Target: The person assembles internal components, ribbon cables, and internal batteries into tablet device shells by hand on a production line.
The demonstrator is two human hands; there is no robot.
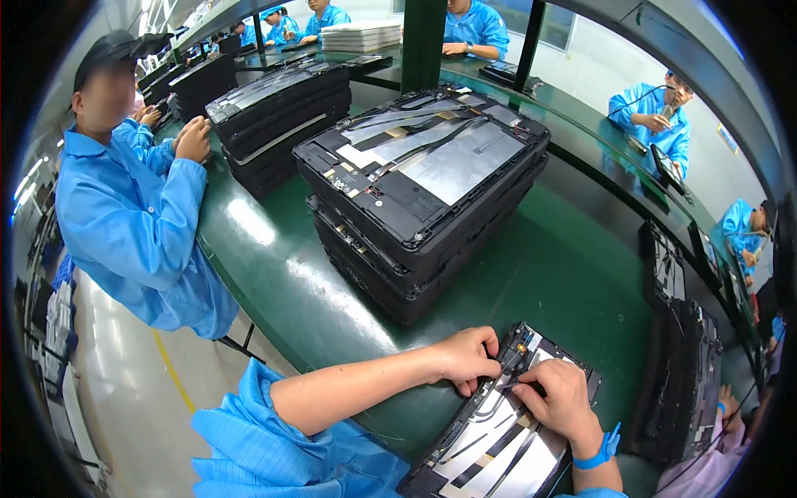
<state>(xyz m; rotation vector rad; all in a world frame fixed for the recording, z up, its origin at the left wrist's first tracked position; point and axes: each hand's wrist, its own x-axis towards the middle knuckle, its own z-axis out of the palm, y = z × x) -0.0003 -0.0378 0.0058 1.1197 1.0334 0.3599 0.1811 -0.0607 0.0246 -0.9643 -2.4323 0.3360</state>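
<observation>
An opened tablet [473, 436] lies tilted on the green bench in front of me, its silver battery plates, black ribbon cables and small connectors exposed. My left hand [467, 357] is at its upper left edge, fingers curled and pinched together near the connectors. Over the upper middle of the tablet, my right hand [560, 397] bends down with thumb and forefinger pinched at a thin dark strip, perhaps a cable. What either pinch holds is too small to make out. A blue band [599, 448] goes round my right wrist.
A tall stack of opened tablets [423, 183] stands on the green bench [531, 274] ahead, with another stack [278, 116] behind it to the left. More tablets [685, 365] are piled at right. A person in blue [137, 207] stands left; others work beyond the dark shelf posts [423, 46].
</observation>
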